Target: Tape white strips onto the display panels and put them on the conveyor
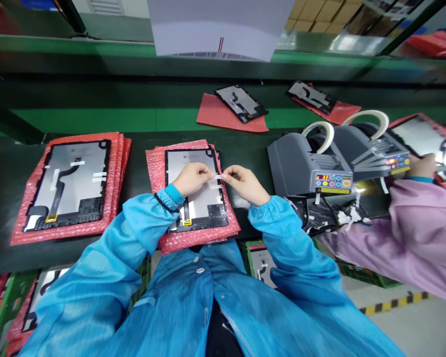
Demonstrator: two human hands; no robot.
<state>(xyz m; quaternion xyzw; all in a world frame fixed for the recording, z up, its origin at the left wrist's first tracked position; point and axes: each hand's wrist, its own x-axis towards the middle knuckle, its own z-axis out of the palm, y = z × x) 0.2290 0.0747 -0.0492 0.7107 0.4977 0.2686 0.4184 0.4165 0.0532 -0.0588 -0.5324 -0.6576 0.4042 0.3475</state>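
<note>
Between my two hands a short strip of white tape (218,177) is stretched, one end pinched in each. My left hand (193,177) is closed on its left end, and my right hand (246,184) grips the right end. Just beneath them lies a tablet screen panel (200,201), its silver back facing up, with a black border and a yellow-tipped ribbon cable near its lower edge. Part of the panel is hidden by my left hand. Pink bubble-wrap bags (198,240) are stacked under the panel.
At left, another panel (82,173) rests on stacked pink bags. Two grey tape dispensers (308,166) stand at right, beside a co-worker's purple sleeve (405,228). More panels (241,103) lie at the back. A white paper sheet (219,25) hangs ahead.
</note>
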